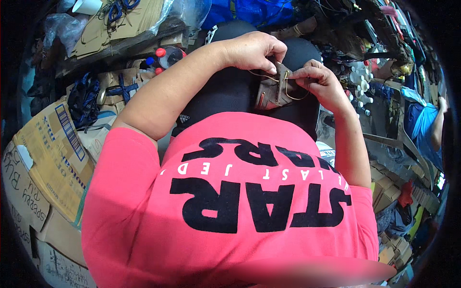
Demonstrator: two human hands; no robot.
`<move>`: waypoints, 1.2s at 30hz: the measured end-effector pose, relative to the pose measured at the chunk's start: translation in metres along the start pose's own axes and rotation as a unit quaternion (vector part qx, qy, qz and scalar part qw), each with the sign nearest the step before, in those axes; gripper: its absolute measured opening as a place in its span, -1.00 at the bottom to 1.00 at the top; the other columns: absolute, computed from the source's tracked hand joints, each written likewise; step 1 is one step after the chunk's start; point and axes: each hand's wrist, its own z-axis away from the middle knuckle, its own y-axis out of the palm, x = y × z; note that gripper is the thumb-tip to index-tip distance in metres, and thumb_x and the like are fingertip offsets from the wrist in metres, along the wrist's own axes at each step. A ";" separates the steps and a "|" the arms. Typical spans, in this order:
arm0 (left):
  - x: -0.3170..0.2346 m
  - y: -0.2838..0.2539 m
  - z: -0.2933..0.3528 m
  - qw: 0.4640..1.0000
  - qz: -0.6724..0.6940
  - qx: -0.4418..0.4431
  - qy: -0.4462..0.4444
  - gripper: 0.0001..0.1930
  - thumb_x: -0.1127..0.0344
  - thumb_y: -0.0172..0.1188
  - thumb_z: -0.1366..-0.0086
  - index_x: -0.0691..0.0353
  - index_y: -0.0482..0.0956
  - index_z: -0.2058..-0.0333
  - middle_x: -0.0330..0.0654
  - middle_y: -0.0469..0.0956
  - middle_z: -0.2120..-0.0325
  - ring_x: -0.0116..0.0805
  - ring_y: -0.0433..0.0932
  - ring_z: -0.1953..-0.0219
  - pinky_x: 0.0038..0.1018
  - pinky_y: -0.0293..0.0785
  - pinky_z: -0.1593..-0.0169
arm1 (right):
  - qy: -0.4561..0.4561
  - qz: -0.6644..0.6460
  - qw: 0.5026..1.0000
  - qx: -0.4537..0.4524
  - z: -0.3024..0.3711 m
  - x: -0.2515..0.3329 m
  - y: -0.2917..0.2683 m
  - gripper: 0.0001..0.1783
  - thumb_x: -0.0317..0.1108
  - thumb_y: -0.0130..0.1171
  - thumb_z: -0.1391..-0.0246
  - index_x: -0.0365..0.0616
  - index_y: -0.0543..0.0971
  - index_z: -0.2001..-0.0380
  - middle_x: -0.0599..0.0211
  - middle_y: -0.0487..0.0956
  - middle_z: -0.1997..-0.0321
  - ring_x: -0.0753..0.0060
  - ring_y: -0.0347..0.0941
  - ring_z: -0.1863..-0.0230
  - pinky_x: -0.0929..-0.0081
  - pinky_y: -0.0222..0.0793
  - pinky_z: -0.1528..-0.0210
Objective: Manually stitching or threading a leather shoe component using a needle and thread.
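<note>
A: What can't we make out here?

B: Mostly the fingertips. We see the left hand (252,52) bent over from above, thumb and fingers closed on the top edge of the brown laced piece (274,94), but its knuckles and fingers cover that edge, so we can't follow its outline there.

A: And the right hand (321,82)?

B: We see its fingers curled and the thumb near the index finger, right at the piece's side. We can't tell whether it pinches the thin cord (287,85) or only touches it.

A: So where does the piece lie for us?

B: Between the two hands: below the left fingertips, just left of the right ones, over the dark trousers (218,96). We see the cord loop across its front; another stretch reaches out to the left, under the left thumb.

A: Anything else cut off?

B: We lose the surroundings in the black rim. A blurred patch (326,272) hides the bottom of the pink shirt (192,249), the cardboard box (43,158) bends at the left, and a bare forearm (439,125) shows only partly at the far right.
</note>
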 end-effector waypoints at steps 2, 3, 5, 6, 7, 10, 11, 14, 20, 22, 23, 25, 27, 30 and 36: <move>0.000 0.002 0.000 1.000 0.010 -0.014 0.010 -0.76 0.36 0.35 0.02 0.26 0.48 0.40 -0.18 0.44 0.48 -0.31 0.42 0.39 -0.40 0.33 0.31 | -0.012 0.013 1.000 -0.004 -0.001 -0.003 0.002 -0.81 -0.55 0.27 0.08 -0.07 0.67 0.34 0.45 0.46 0.46 0.50 0.38 0.36 0.55 0.31 0.29; 0.000 0.003 0.000 1.000 0.009 -0.014 0.011 -0.76 0.36 0.35 0.02 0.26 0.48 0.40 -0.18 0.44 0.48 -0.31 0.42 0.39 -0.40 0.33 0.31 | -0.024 0.026 0.999 -0.009 -0.001 -0.004 0.002 -0.83 -0.52 0.29 0.09 -0.07 0.67 0.36 0.45 0.47 0.47 0.48 0.38 0.37 0.53 0.31 0.31; 0.001 0.005 0.001 0.999 -0.011 -0.034 0.016 -0.76 0.37 0.35 0.02 0.25 0.49 0.39 -0.16 0.43 0.50 -0.28 0.45 0.38 -0.40 0.35 0.30 | -0.015 0.065 0.998 -0.015 -0.003 0.006 0.009 -0.86 -0.47 0.32 0.10 -0.06 0.66 0.38 0.44 0.48 0.47 0.45 0.39 0.36 0.49 0.29 0.29; 0.001 0.006 0.002 0.999 -0.011 -0.036 0.015 -0.76 0.37 0.35 0.02 0.25 0.49 0.39 -0.16 0.43 0.50 -0.28 0.45 0.38 -0.40 0.35 0.30 | -0.005 0.103 0.994 -0.022 -0.004 0.011 0.013 -0.87 -0.42 0.34 0.11 -0.05 0.65 0.40 0.44 0.50 0.48 0.42 0.40 0.36 0.44 0.27 0.27; 0.000 0.006 0.003 0.999 -0.018 -0.044 0.005 -0.77 0.35 0.33 0.00 0.25 0.50 0.37 -0.14 0.44 0.46 -0.25 0.46 0.35 -0.39 0.37 0.28 | -0.032 0.124 0.990 -0.055 -0.005 0.007 0.021 -0.86 -0.32 0.36 0.13 -0.02 0.64 0.43 0.44 0.51 0.47 0.37 0.41 0.34 0.40 0.20 0.22; -0.010 0.014 0.011 0.990 -0.052 -0.132 0.002 -0.78 0.38 0.27 -0.06 0.23 0.52 0.29 -0.11 0.43 0.37 -0.18 0.47 0.29 -0.36 0.39 0.21 | -0.039 0.171 0.980 -0.098 0.003 0.012 0.025 -0.85 -0.29 0.36 0.12 0.00 0.63 0.42 0.46 0.51 0.48 0.38 0.42 0.33 0.40 0.15 0.16; -0.016 0.018 0.016 0.975 -0.079 -0.208 0.010 -0.78 0.43 0.22 -0.09 0.22 0.54 0.23 -0.09 0.42 0.32 -0.15 0.47 0.26 -0.35 0.41 0.17 | -0.046 0.152 0.983 -0.092 0.005 0.013 0.024 -0.88 -0.33 0.33 0.09 0.02 0.65 0.40 0.46 0.48 0.49 0.38 0.41 0.35 0.41 0.17 0.19; -0.025 0.018 0.037 0.971 -0.082 -0.225 0.010 -0.66 0.56 0.09 -0.14 0.18 0.54 0.08 -0.07 0.40 0.25 -0.12 0.45 0.22 -0.34 0.41 0.11 | -0.030 0.136 0.987 -0.086 0.012 0.009 0.020 -0.85 -0.41 0.27 0.05 0.03 0.66 0.34 0.42 0.46 0.49 0.34 0.39 0.37 0.40 0.21 0.24; -0.042 0.017 0.053 0.964 -0.050 -0.263 -0.003 -0.68 0.58 0.19 -0.08 0.12 0.64 0.17 -0.20 0.44 0.46 -0.27 0.49 0.40 -0.37 0.36 0.12 | -0.019 0.051 0.998 -0.029 0.007 0.011 0.009 -0.68 -0.61 0.15 0.06 0.00 0.67 0.24 0.31 0.43 0.46 0.33 0.41 0.36 0.47 0.34 0.29; -0.038 0.017 0.055 0.951 -0.177 -0.254 0.019 -0.80 0.46 0.30 -0.04 0.06 0.68 0.32 -0.29 0.44 0.53 -0.32 0.47 0.38 -0.38 0.31 0.17 | -0.023 0.053 0.998 -0.026 0.006 0.009 0.008 -0.66 -0.63 0.14 0.07 0.01 0.67 0.23 0.32 0.42 0.46 0.36 0.42 0.36 0.51 0.35 0.28; -0.039 0.017 0.055 0.951 -0.177 -0.254 0.020 -0.80 0.46 0.30 -0.04 0.06 0.68 0.32 -0.29 0.44 0.53 -0.32 0.47 0.38 -0.38 0.31 0.17 | -0.026 0.055 0.998 -0.023 0.005 0.008 0.008 -0.64 -0.65 0.13 0.08 0.01 0.67 0.23 0.33 0.42 0.46 0.38 0.42 0.36 0.54 0.36 0.27; -0.040 0.019 0.054 0.948 -0.184 -0.260 0.002 -0.89 0.37 0.34 -0.01 0.02 0.69 0.42 -0.34 0.44 0.54 -0.34 0.45 0.36 -0.39 0.26 0.19 | -0.019 0.045 0.999 -0.021 0.004 0.006 0.007 -0.63 -0.65 0.13 0.08 0.01 0.67 0.23 0.34 0.43 0.46 0.40 0.43 0.36 0.54 0.36 0.27; -0.036 0.020 0.054 0.949 -0.188 -0.255 0.000 -0.89 0.36 0.35 0.00 0.01 0.69 0.43 -0.33 0.43 0.54 -0.34 0.43 0.35 -0.39 0.26 0.19 | -0.013 0.036 0.999 -0.018 0.004 0.006 0.007 -0.63 -0.66 0.12 0.08 0.00 0.67 0.22 0.35 0.43 0.45 0.41 0.43 0.36 0.54 0.35 0.26; -0.034 0.020 0.053 0.948 -0.195 -0.251 -0.001 -0.90 0.35 0.35 0.00 0.01 0.68 0.44 -0.33 0.41 0.54 -0.33 0.41 0.35 -0.37 0.26 0.19 | -0.002 0.036 0.999 -0.004 0.004 0.008 0.005 -0.60 -0.68 0.09 0.09 0.00 0.67 0.22 0.36 0.46 0.43 0.43 0.44 0.34 0.54 0.36 0.25; -0.038 0.020 0.052 0.942 -0.218 -0.254 0.003 -0.90 0.35 0.34 0.01 -0.01 0.68 0.44 -0.33 0.38 0.54 -0.32 0.40 0.35 -0.36 0.25 0.21 | -0.010 0.029 0.999 -0.012 0.003 0.006 0.005 -0.59 -0.69 0.08 0.10 0.00 0.67 0.22 0.36 0.49 0.42 0.47 0.44 0.33 0.56 0.37 0.24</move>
